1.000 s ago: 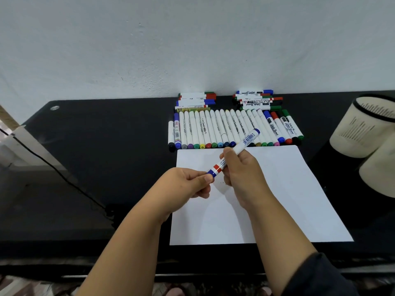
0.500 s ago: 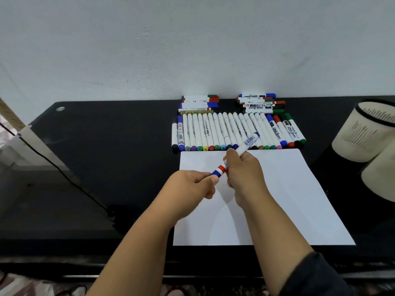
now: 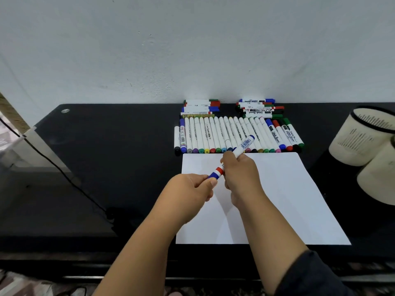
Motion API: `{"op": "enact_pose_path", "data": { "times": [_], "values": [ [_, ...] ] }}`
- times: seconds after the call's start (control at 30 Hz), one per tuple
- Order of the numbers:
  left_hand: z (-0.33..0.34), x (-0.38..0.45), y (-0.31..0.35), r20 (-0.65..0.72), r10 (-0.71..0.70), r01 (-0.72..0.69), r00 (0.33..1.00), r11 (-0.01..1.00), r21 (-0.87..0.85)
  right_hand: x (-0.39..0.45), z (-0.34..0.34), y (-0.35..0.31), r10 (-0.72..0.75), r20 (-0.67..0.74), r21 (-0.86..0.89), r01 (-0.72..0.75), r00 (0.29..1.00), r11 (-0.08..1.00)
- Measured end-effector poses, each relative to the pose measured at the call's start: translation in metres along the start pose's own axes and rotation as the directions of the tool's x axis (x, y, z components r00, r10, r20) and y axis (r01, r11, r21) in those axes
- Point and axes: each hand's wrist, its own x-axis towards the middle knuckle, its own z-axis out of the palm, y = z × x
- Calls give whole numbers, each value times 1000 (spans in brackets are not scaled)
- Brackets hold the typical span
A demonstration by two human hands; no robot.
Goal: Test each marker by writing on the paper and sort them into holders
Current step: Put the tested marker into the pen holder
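White marker (image 3: 241, 148) with blue cap, tilted above white paper (image 3: 284, 195); capped marker row (image 3: 235, 135) behind.

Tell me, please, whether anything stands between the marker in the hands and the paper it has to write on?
The marker is still capped: its blue cap, pinched by the left hand, covers the tip. The right hand grips the barrel above the paper. Otherwise nothing visible lies between marker and sheet.

Black glossy table (image 3: 106, 159) stands against a white wall (image 3: 192, 50). A black cable (image 3: 64, 176) runs diagonally across the table's left side.
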Motion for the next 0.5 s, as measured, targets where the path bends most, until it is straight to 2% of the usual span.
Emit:
{"op": "enact_pose_path", "data": {
  "times": [0.07,0.17,0.23,0.33,0.5],
  "values": [
    [-1,-1,0,-9,17,-17,1000,1000,22,-2,0,-1,3,2,9,-3,1000,1000],
    [-8,-3,-4,73,-37,54,997,966,-254,-3,-2,-2,-40,66,73,35,997,997],
    [-9,-3,-7,119,-39,76,992,941,-330,-4,-3,-2,-54,93,69,47,994,996],
    [-7,0,-8,62,-26,39,998,974,-223,-3,-4,-1,-67,60,11,67,996,998],
    [0,6,-2,9,13,-14,1000,993,120,-2,-5,2,-65,22,-43,66,998,997]
  ]
}}
